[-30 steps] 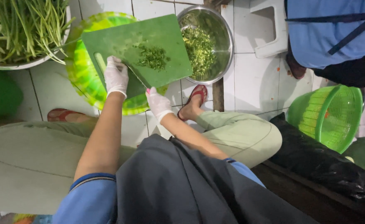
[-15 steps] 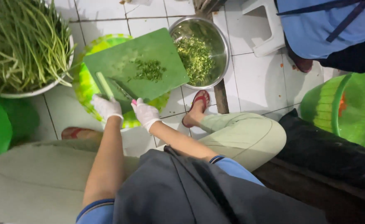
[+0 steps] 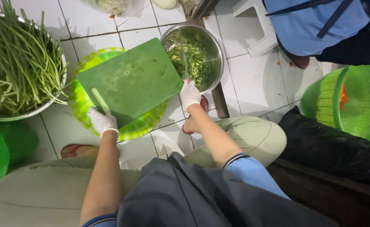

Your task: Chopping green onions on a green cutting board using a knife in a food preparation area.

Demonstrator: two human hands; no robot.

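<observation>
Up by the round silver metal bowl (image 3: 210, 46) of chopped greens, the right hand (image 3: 189, 93) gripped a knife, while the left hand (image 3: 102, 121) pinched the flat green cutting board (image 3: 130, 82).

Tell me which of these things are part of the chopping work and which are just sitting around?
In use: green cutting board, steel bowl of chopped greens, left hand, right hand, green stalk, bowl of long greens.

Lying about: green basket, white stool, black bag.
</observation>
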